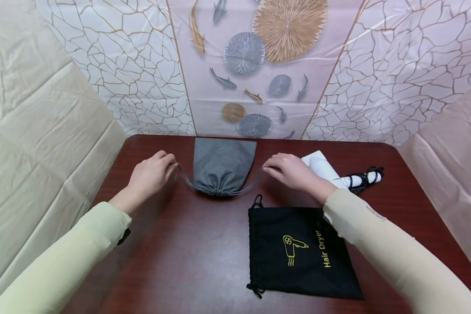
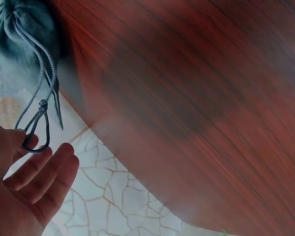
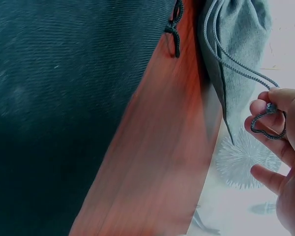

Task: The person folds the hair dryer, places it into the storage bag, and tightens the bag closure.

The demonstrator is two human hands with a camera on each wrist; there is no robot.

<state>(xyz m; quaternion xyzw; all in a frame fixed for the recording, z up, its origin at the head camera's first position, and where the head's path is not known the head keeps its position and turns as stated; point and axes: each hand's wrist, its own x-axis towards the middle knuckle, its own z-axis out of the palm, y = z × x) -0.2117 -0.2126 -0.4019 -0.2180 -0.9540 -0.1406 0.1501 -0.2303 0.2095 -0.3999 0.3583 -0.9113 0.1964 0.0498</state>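
A grey drawstring bag (image 1: 223, 163) lies at the far side of the table, its gathered mouth facing me and cinched tight. My left hand (image 1: 152, 171) pinches the knotted drawstring (image 2: 43, 105) on the left between thumb and forefinger. On the other side, my right hand (image 1: 288, 169) pinches the opposite drawstring (image 3: 250, 73) close to its knot, and a small loop hangs below the fingers. Both cords run slack from the bag's mouth out to the hands. What the bag contains is hidden.
A black drawstring pouch (image 1: 286, 270) printed "Hair Dryer" lies flat at the near right. Behind my right forearm sits a white hair dryer (image 1: 322, 168), partly hidden, with a black cord (image 1: 361, 181) wound round its handle. Patterned cloth (image 1: 141, 65) hangs behind the table.
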